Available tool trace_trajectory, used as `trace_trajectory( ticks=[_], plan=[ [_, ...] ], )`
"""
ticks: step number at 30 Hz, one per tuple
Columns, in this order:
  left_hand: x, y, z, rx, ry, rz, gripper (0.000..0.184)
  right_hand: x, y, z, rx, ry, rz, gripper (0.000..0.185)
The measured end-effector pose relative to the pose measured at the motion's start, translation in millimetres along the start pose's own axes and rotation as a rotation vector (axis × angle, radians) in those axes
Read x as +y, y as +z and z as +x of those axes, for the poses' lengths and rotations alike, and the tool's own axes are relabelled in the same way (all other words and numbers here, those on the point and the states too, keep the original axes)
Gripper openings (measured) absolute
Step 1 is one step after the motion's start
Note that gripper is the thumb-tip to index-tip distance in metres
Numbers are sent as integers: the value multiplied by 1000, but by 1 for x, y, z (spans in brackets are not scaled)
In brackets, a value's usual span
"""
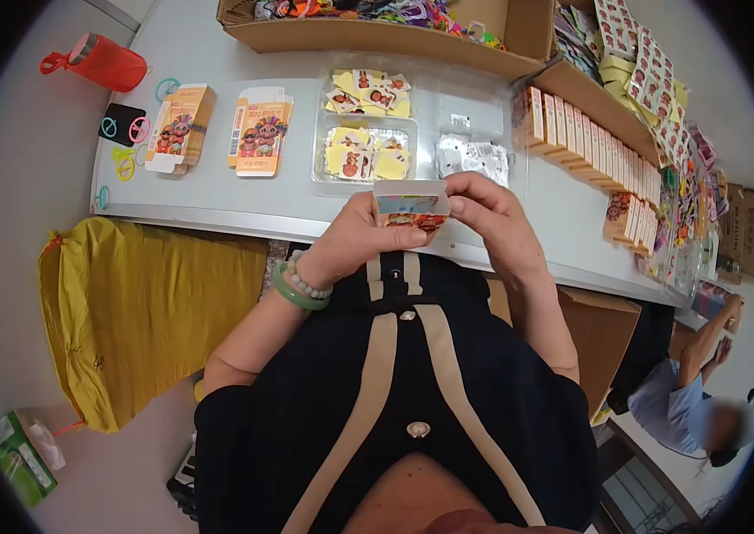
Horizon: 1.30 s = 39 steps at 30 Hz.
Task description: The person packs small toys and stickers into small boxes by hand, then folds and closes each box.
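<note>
A small printed carton point(411, 219) is held upright at the table's near edge, its top open with a pale flap raised at the back. My left hand point(350, 236) grips it, thumb across the front; the fingers behind are hidden. My right hand point(497, 222) pinches at the carton's upper right edge with thumb and forefinger. Just beyond, a clear tray point(316, 151) holds yellow-backed picture cards point(361, 160) in two compartments. Beside it lies a pile of small silvery packets point(475, 158).
Flattened cartons lie in two stacks point(179, 129) point(260, 133) at left, near a red bottle point(108, 62) and a black phone-like slab point(122, 125). Filled-out cartons stand in a row point(582, 138) at right. A cardboard box point(377, 36) spans the back. Another person point(675, 409) sits far right.
</note>
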<state>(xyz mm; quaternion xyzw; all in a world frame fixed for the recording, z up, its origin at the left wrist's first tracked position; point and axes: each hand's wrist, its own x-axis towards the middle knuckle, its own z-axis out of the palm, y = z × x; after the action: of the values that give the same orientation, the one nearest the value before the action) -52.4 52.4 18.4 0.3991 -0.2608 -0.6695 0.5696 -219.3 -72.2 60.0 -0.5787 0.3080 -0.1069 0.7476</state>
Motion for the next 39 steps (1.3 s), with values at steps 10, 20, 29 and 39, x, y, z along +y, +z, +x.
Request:
trace_trajectory(
  ticks=[10, 20, 29, 39],
  plan=[
    [-28, 2, -26, -109, -173, 67, 48, 39, 12, -10, -74, 373, 358, 12],
    [-9, -6, -37, 123, -299, -153, 38, 39, 25, -5, -4, 384, 220, 16],
    [-3, -20, -28, 173, -257, 164, 26, 29, 37, -3, -12, 303, 167, 20],
    [0, -27, -31, 19, -179, 13, 32, 30, 14, 2, -158, -557, -809, 25]
  ],
)
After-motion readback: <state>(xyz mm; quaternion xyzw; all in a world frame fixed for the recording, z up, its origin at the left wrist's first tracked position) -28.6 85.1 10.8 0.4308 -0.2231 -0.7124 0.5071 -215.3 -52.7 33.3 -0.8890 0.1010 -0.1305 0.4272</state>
